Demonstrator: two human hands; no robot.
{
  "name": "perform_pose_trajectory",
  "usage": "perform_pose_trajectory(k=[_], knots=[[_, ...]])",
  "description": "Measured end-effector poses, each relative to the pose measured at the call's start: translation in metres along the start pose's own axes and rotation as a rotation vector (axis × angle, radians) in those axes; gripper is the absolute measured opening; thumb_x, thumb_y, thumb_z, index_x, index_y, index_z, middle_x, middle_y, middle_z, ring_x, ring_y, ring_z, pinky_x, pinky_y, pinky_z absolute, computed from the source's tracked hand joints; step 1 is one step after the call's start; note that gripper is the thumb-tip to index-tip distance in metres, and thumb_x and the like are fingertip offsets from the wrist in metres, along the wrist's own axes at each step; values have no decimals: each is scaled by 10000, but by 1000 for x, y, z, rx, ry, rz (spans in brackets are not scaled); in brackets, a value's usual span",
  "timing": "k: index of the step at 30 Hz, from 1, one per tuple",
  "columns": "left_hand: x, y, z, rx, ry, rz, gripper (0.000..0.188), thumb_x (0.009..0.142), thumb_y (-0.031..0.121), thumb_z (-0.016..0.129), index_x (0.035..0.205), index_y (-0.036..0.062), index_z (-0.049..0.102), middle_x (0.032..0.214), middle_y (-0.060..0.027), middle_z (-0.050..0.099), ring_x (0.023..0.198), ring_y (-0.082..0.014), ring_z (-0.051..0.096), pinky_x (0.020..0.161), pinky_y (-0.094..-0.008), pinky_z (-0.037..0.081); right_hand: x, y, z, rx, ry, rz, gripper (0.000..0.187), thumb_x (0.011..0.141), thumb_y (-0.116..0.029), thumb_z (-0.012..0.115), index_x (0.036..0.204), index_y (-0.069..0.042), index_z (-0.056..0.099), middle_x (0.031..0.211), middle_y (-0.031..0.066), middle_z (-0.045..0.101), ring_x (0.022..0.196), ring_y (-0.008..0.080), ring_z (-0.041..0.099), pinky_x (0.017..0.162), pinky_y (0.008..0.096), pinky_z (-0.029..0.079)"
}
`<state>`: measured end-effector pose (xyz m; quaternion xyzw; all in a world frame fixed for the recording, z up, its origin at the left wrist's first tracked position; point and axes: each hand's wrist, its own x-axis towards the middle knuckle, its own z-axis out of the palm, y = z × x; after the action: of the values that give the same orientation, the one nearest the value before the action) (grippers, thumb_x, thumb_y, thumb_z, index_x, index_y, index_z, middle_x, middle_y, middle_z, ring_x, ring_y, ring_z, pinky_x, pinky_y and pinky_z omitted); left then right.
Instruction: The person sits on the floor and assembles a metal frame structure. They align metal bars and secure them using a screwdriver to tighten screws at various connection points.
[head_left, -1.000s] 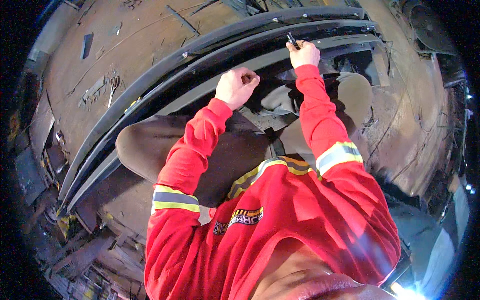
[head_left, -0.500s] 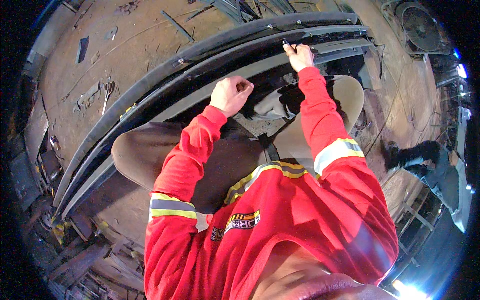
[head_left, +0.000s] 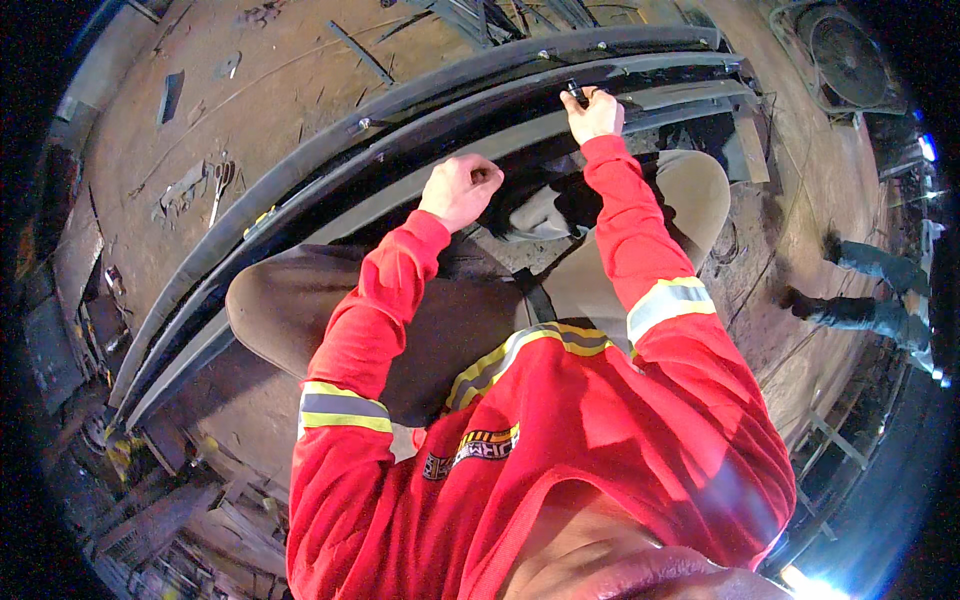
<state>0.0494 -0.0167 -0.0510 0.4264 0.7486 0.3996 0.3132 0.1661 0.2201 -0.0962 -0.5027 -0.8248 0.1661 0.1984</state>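
Observation:
Long curved grey metal bars (head_left: 480, 97) arc across the floor in front of my knees, with small bolt-like fittings along them. Over these bars my right hand (head_left: 594, 115) is closed round a small black cylinder with a shiny end (head_left: 577, 92); its exact kind is unclear. My left hand (head_left: 461, 191) hovers by the nearest bar, fingers curled with thumb and forefinger together. Whether anything sits inside that pinch is hidden. A yellow object (head_left: 262, 218) lies on the bars further left.
Scissors-like pliers (head_left: 220, 185) and metal scraps lie on the floor at left. Steel strips (head_left: 470, 20) are piled beyond the bars. A large round fan (head_left: 845, 58) stands far right. Another person's legs (head_left: 870, 290) are at right.
My right hand has shifted slightly left and down, showing more of the black cylinder. My left hand is nearly still. The other person at right has moved, with both legs now visible.

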Motion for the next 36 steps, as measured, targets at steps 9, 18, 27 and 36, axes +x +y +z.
perform_pose_trajectory(k=[9, 18, 27, 36], knots=[[-1, -3, 3, 21, -32, -48, 230, 781, 282, 630, 814, 59, 672, 752, -147, 653, 735, -298, 642, 682, -369, 498, 4, -9, -18, -70, -277, 15, 730, 686, -594, 672, 1177, -59, 593, 1098, 190, 625, 975, 326, 604, 970, 419, 386], [0, -6, 3, 60, -39, -31, 230, 775, 282, 615, 840, 72, 682, 753, -138, 653, 741, -300, 640, 692, -372, 498, 7, 25, 24, 354, -38, 97, 452, 720, -383, 741, 846, 32, 615, 804, 162, 677, 720, 293, 653, 707, 353, 504], [-2, -5, 0, 58, -30, -29, 247, 771, 288, 616, 840, 61, 681, 768, -142, 658, 763, -303, 641, 710, -385, 497, 9, -2, 2, -66, -159, 16, 628, 727, -550, 656, 1057, -15, 644, 1068, 206, 625, 1078, 345, 555, 918, 416, 437], [-2, 0, 0, 91, -60, -68, 253, 757, 314, 622, 809, 74, 685, 822, -165, 664, 819, -330, 636, 755, -397, 498, -2, 6, 6, 231, 21, 92, 389, 688, -295, 785, 889, 10, 651, 672, 102, 670, 667, 213, 648, 691, 303, 502]])
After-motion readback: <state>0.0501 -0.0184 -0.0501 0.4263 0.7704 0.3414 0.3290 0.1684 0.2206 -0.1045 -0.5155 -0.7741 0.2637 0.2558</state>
